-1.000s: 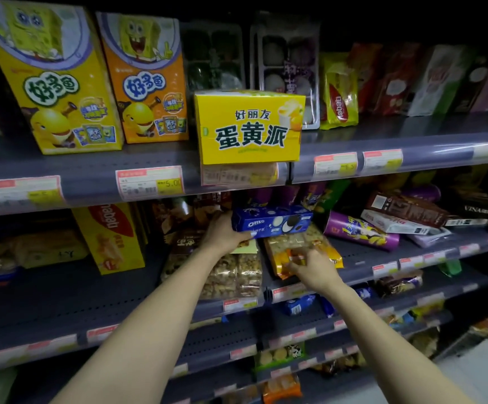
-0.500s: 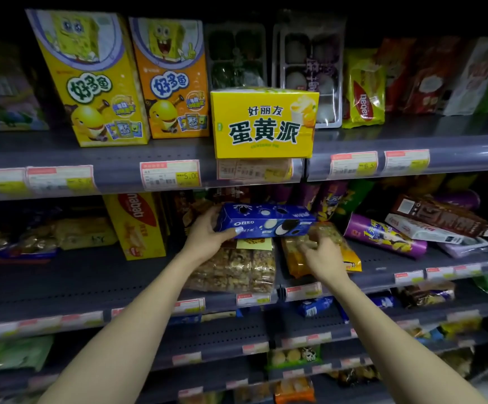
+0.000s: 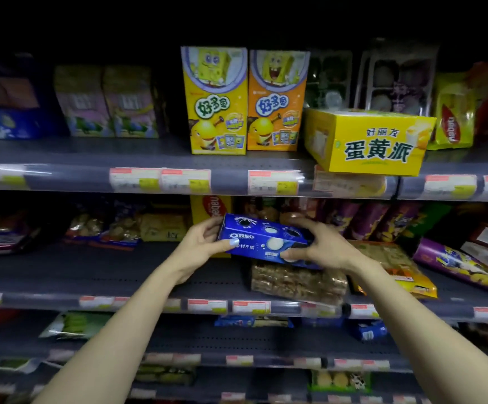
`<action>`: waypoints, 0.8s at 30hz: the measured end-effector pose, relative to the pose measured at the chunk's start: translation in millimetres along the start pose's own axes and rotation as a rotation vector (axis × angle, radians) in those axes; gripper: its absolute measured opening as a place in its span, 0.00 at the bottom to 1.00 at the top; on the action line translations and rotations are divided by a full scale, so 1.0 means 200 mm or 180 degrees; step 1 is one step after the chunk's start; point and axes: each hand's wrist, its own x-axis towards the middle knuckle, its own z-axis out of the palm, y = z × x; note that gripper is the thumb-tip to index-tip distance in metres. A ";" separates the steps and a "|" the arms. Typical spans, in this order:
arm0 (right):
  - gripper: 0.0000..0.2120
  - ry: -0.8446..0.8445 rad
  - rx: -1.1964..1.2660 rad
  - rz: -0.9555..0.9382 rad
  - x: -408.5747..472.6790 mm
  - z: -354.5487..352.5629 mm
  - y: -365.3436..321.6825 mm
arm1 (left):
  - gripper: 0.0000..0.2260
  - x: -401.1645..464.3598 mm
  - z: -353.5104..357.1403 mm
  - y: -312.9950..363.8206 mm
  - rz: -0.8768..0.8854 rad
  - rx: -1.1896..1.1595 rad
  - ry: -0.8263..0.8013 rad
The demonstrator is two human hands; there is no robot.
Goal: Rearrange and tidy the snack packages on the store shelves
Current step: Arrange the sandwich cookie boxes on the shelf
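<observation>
A blue Oreo box [image 3: 258, 239] is held in the air in front of the middle shelf [image 3: 120, 275], tilted down to the right. My left hand [image 3: 203, 247] grips its left end and my right hand [image 3: 321, 246] grips its right end. Below the box lies a clear bag of brown snacks [image 3: 298, 282]. Beside that bag, to the right, an orange-yellow bag [image 3: 397, 269] lies flat. A yellow egg-yolk-pie box [image 3: 373, 144] overhangs the edge of the upper shelf [image 3: 76, 153].
Two tall cartoon boxes [image 3: 218, 103] stand upright on the upper shelf. A purple bag [image 3: 458, 265] and several other packs lie jumbled at the right of the middle shelf. A wide bare stretch of middle shelf lies left of my hands. Lower shelves [image 3: 178, 336] hold small packs.
My right hand left the orange-yellow bag and joined the left on the Oreo box. The box has been lifted off the stack and carried left; my view has swung left.
</observation>
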 end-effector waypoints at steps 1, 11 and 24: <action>0.35 -0.0115 -0.0027 -0.0049 0.02 0.03 -0.06 | 0.26 -0.03 -0.05 0.01 0.0063 -0.0017 -0.0019; 0.25 -0.0159 0.0420 -0.0495 0.07 0.45 -0.70 | 0.09 -0.44 -0.94 0.24 0.1392 0.1809 0.1045; 0.23 -0.0017 0.0348 -0.1212 0.09 0.56 -1.51 | 0.21 -0.39 -1.68 0.36 0.1399 0.3700 0.1881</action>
